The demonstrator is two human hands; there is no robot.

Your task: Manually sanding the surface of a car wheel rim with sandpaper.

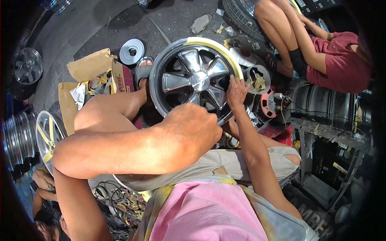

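Observation:
A five-spoke alloy wheel rim with polished spokes lies face up between the person's legs. Yellow masking tape covers the upper right part of its lip. My right hand is on the lip at the wheel's right side, fingers over the edge at the end of the tape. Closer to the camera, my left hand is a closed fist above the wheel's near edge. Its fingers and anything inside them are hidden from this side. A pink cloth hangs over the person's chest.
An open cardboard box with scraps stands left, near a grey disc-shaped roll. A round tub of scraps sits right of the wheel. Another person crouches beside a tyre. More rims and a metal stand line the sides.

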